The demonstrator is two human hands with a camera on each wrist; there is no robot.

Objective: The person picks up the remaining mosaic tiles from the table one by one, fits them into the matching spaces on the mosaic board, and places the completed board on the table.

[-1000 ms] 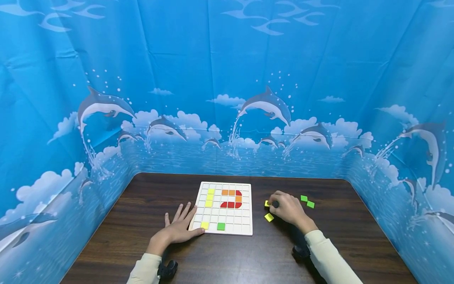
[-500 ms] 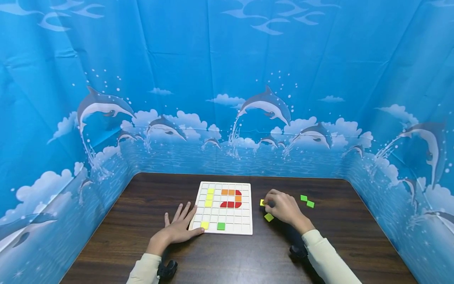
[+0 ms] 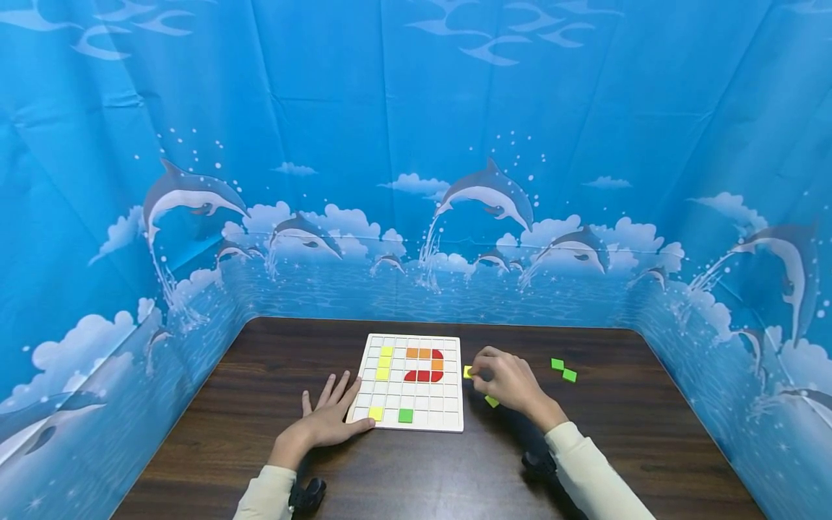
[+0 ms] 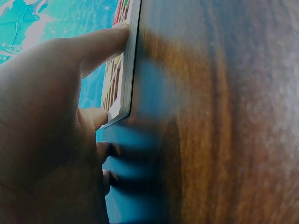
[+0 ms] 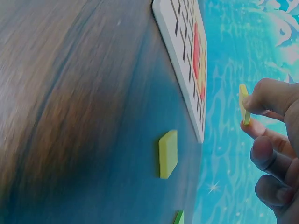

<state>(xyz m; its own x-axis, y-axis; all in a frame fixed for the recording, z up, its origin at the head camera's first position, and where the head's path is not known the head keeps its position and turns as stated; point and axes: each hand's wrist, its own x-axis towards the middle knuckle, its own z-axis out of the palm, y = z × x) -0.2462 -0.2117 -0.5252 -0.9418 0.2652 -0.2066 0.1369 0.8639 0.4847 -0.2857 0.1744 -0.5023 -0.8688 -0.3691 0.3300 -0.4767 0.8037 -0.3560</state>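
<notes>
My right hand (image 3: 510,379) pinches a small yellow square tile (image 3: 467,372) between thumb and index finger, just off the right side of a white grid board (image 3: 391,399). In the right wrist view the held tile (image 5: 242,95) stands on edge, raised off the table, the other fingers curled below it. My left hand (image 3: 328,419) lies with spread fingers at the board's left edge. Its thumb (image 4: 110,39) rests on the board's near rim. On the board are a column of yellow tiles (image 3: 383,361), a red and orange curved shape (image 3: 419,375), a yellow tile (image 3: 375,413) and a green tile (image 3: 406,415).
Another yellow tile (image 3: 492,401) lies on the dark wooden table (image 3: 416,477) below the right hand, partly covered by it. Two green tiles (image 3: 563,370) lie farther right. A blue dolphin-print curtain (image 3: 416,180) encloses the table's back and sides.
My right hand has moved left toward the board, carrying the pinched yellow tile. My left hand and the board have stayed in place.
</notes>
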